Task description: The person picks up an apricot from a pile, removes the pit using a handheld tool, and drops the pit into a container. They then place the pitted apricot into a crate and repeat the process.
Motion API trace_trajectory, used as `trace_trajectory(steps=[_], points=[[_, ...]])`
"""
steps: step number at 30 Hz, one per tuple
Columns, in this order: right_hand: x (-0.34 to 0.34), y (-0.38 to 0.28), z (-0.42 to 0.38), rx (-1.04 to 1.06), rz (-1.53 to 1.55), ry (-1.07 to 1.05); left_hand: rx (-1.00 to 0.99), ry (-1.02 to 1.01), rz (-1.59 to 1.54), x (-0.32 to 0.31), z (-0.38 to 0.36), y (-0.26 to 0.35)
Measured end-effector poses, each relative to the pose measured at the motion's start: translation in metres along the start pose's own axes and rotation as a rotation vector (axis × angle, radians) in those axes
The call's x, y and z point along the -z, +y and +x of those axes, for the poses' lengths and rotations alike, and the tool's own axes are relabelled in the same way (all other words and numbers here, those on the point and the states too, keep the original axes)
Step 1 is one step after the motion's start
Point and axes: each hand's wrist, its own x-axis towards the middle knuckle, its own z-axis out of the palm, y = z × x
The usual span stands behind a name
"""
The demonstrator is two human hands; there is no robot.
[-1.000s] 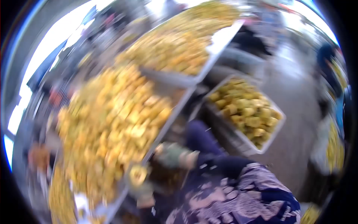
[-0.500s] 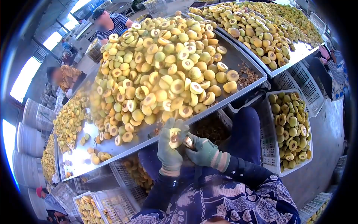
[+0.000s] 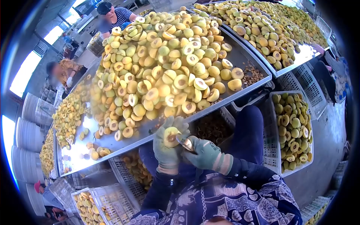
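Note:
My left hand (image 3: 166, 150), in a pale green work glove, holds a halved yellow fruit (image 3: 171, 137) with its cut face up. My right hand (image 3: 205, 153), gloved the same way, is closed on a small metal tool (image 3: 186, 143) whose tip touches or nearly touches the right side of the fruit. Both hands are above my lap, just below the near edge of a metal table (image 3: 210, 108). A large heap of halved fruit (image 3: 161, 71) lies on that table beyond them.
A crate of fruit halves (image 3: 292, 131) stands at the right, another crate (image 3: 88, 206) at the lower left. A second heaped table (image 3: 258, 33) is behind. Co-workers sit at the upper left (image 3: 116, 17), left (image 3: 67, 73) and right (image 3: 333, 71). Pit scraps (image 3: 251, 75) lie on the near table.
My left hand has shifted slightly left, and the fruit's cut face shows more fully. The tool in my right hand is more visible. The camera view has shifted a little.

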Motion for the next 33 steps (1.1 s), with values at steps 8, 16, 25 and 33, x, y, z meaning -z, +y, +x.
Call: trace_trajectory(steps=[8, 16, 25, 33], points=[[-0.014, 0.015, -0.001, -0.047, 0.069, 0.031, -0.212, -0.034, 0.144, -0.004, -0.011, -0.023], [-0.019, 0.019, 0.000, -0.105, 0.171, -0.116, -0.245, 0.075, 0.337, -0.001, -0.015, -0.023], [-0.021, 0.014, 0.006, -0.216, 0.136, -0.250, -0.206, 0.174, 0.367, 0.010, -0.015, -0.024], [0.009, -0.026, 0.023, -0.802, 0.347, -0.617, -0.109, 0.115, 0.335, 0.015, -0.012, -0.013]])
